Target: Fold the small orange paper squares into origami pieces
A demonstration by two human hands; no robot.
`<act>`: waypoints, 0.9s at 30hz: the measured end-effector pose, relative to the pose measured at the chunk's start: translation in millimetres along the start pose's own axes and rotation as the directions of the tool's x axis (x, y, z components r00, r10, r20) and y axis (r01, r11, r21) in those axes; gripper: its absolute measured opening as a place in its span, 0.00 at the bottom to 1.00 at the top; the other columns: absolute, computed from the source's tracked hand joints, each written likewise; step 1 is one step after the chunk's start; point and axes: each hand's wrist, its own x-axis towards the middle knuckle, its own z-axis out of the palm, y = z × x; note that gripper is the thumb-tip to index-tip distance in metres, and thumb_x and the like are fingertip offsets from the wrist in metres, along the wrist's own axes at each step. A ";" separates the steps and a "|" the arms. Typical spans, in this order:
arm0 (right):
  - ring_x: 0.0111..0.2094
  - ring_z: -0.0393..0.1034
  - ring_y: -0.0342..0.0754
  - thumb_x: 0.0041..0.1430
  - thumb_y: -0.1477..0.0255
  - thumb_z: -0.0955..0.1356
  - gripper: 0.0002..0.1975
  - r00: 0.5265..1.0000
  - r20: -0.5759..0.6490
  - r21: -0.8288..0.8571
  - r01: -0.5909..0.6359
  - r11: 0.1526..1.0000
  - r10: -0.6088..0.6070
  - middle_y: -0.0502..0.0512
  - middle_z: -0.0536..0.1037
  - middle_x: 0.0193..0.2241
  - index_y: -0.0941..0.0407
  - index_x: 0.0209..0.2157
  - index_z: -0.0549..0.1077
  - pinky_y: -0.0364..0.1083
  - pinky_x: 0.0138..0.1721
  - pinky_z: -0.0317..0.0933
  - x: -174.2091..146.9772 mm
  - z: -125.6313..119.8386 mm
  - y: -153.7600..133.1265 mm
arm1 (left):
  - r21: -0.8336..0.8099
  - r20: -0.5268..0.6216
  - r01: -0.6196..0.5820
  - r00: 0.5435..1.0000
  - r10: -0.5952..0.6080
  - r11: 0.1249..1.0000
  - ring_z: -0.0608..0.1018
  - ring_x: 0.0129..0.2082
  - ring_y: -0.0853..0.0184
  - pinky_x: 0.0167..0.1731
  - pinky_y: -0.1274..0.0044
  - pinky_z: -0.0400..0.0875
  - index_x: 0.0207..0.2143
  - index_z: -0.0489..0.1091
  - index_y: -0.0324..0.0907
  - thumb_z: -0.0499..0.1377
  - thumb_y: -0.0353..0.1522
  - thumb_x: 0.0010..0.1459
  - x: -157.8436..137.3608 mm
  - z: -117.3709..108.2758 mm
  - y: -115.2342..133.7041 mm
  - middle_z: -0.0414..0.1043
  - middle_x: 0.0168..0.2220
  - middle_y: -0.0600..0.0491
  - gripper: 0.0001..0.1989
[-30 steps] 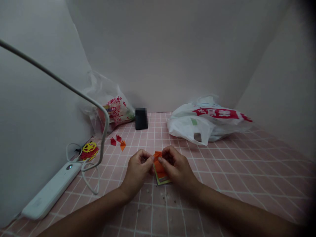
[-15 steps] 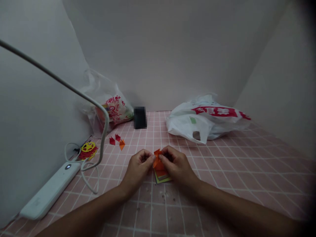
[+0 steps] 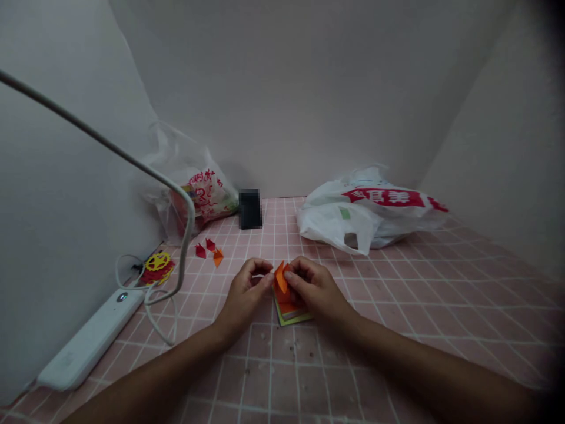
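Observation:
A piece of folded orange origami paper stands between my hands, with pointed flaps upward. My right hand pinches its right side between thumb and curled fingers. At the left edge of the paper, the thumb and fingertips of my left hand are drawn close together in a pinch; the exact contact is hard to make out. Directly beneath lies a small stack of coloured paper, orange on top with a yellow-green sheet below, partly covered by my right hand.
Small red and orange folded papers lie left of centre. Yellow and red gear-shaped pieces sit near a white power strip and a looping cable. Behind are two plastic bags and a blurred dark object.
The orange folded paper has turned and its flaps now stand more upright and apart. My left fingers have shifted slightly to the left and loosened a little; my right hand still pinches.

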 end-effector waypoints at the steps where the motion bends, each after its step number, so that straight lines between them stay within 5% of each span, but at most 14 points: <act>1: 0.17 0.59 0.40 0.55 0.66 0.68 0.09 0.998 0.024 0.065 -0.051 0.997 0.050 0.44 0.67 0.17 0.55 0.27 0.66 0.40 0.20 0.52 0.9 -0.5 0.4 | -0.046 0.024 0.026 0.999 -0.025 0.999 0.75 0.39 0.64 0.42 0.73 0.68 0.39 0.72 0.41 0.63 0.36 0.54 0.8 0.0 -0.1 0.73 0.38 0.51 0.11; 6: 0.14 0.59 0.38 0.53 0.62 0.71 0.14 0.979 0.097 0.237 -0.200 0.951 0.182 0.44 0.69 0.15 0.55 0.27 0.66 0.39 0.18 0.51 2.0 -0.2 -0.4 | -0.200 0.176 0.131 0.980 -0.097 0.971 0.77 0.34 0.65 0.40 0.73 0.70 0.37 0.74 0.39 0.65 0.37 0.52 3.4 2.1 -1.4 0.77 0.35 0.51 0.13; 11: 0.14 0.59 0.38 0.53 0.61 0.71 0.14 0.976 0.089 0.243 -0.214 0.946 0.198 0.44 0.69 0.15 0.55 0.28 0.66 0.38 0.17 0.51 1.0 1.3 -1.8 | -0.267 0.106 0.157 0.985 -0.133 0.951 0.77 0.32 0.68 0.36 0.76 0.70 0.36 0.72 0.39 0.70 0.34 0.45 4.8 2.8 -4.5 0.75 0.32 0.53 0.16; 21: 0.22 0.67 0.41 0.53 0.67 0.71 0.13 0.992 0.120 0.292 -0.005 0.956 -0.031 0.45 0.72 0.24 0.53 0.38 0.64 0.42 0.26 0.61 -1.4 1.5 -5.4 | -0.553 0.187 0.328 0.945 -0.270 0.766 0.79 0.26 0.68 0.31 0.76 0.73 0.40 0.65 0.40 0.69 0.32 0.49 0.9 4.7 -3.6 0.76 0.30 0.54 0.18; 27: 0.22 0.63 0.40 0.51 0.69 0.71 0.09 0.997 0.072 0.164 0.020 0.986 -0.032 0.45 0.69 0.23 0.54 0.32 0.67 0.41 0.23 0.58 -0.9 5.6 -4.2 | -0.536 0.187 0.284 0.958 -0.216 0.795 0.79 0.27 0.70 0.31 0.78 0.73 0.34 0.67 0.39 0.70 0.32 0.48 0.5 7.0 -3.5 0.76 0.30 0.54 0.15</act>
